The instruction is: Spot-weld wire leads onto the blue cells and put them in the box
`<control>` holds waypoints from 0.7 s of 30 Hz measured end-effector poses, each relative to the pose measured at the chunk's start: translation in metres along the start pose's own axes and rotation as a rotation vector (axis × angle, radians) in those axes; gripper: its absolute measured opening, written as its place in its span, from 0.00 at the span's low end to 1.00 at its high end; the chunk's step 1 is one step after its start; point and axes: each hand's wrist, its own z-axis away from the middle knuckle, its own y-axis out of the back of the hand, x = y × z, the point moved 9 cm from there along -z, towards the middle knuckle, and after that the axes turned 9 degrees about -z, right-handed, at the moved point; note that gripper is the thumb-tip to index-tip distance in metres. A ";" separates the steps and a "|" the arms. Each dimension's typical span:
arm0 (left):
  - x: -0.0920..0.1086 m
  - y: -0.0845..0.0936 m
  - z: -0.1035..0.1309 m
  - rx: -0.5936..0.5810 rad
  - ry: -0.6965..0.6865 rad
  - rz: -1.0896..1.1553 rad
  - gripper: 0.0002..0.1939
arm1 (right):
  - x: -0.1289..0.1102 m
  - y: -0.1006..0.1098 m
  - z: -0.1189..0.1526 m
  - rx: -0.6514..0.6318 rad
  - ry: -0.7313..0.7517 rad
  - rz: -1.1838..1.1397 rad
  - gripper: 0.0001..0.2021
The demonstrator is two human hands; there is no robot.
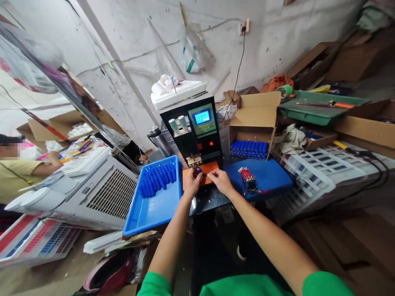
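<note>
A black spot welder [212, 144] with a lit blue screen stands in front of me, an orange board [187, 179] below its electrodes. Over the left part of the board, my left hand [192, 182] is closed on a blue battery cell [198, 169], mostly covered by my fingers. My right hand [221, 182] pinches at the board's right side; what is between its fingertips is too small to make out. Red and black wire leads [247, 180] lie in a bundle on a blue pad [271, 176] to the right.
A blue tray [156, 213] at left holds several blue cells [159, 179]. More cells fill a cardboard box [254, 109] behind the pad. A steel flask [161, 141] stands left of the welder. Another person [29, 174] sits at far left, beyond an air cooler [108, 197].
</note>
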 end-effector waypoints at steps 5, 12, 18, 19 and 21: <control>-0.007 -0.003 0.005 0.021 0.009 0.011 0.10 | 0.004 0.002 -0.012 0.035 -0.037 -0.031 0.14; -0.022 -0.006 0.007 0.021 0.028 -0.095 0.13 | 0.010 -0.005 -0.040 0.061 -0.046 -0.042 0.15; -0.020 -0.006 0.008 0.044 -0.004 -0.128 0.15 | 0.015 -0.021 -0.048 0.041 -0.020 -0.008 0.12; -0.019 -0.005 0.008 0.050 -0.010 -0.136 0.15 | 0.017 -0.023 -0.048 0.039 -0.019 0.004 0.12; -0.017 -0.004 0.008 0.066 -0.015 -0.154 0.16 | 0.020 -0.025 -0.048 0.038 -0.015 0.039 0.11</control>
